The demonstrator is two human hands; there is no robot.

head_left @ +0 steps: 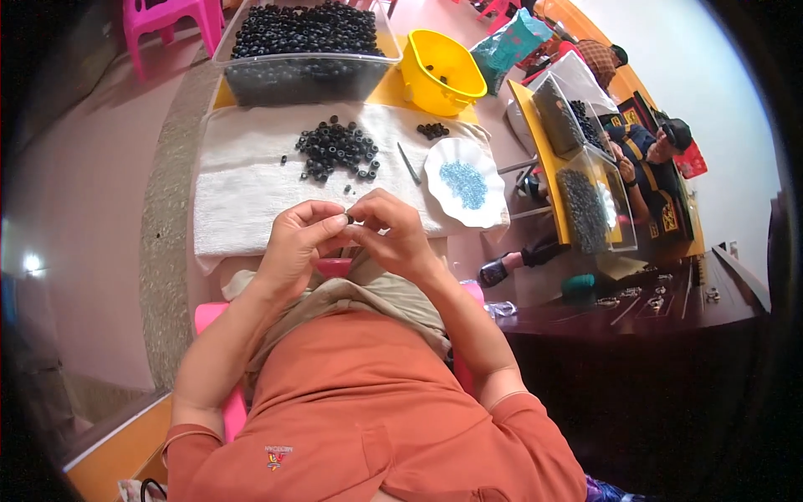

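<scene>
My left hand and my right hand meet over the near edge of a white towel. Both pinch one small dark round bead between the fingertips; the fingers cover most of it. Just beyond lies a loose heap of black beads, many with a pale ring round a hole. A smaller cluster of dark beads sits to its right. Between heap and plate lies a slim dark pointed tool, perhaps tweezers. The white scalloped plate holds tiny light-blue stones.
Behind the towel stand a clear tub full of black beads and a yellow basin with a few inside. A person sits at another table on the right with clear bins. A pink stool stands far left.
</scene>
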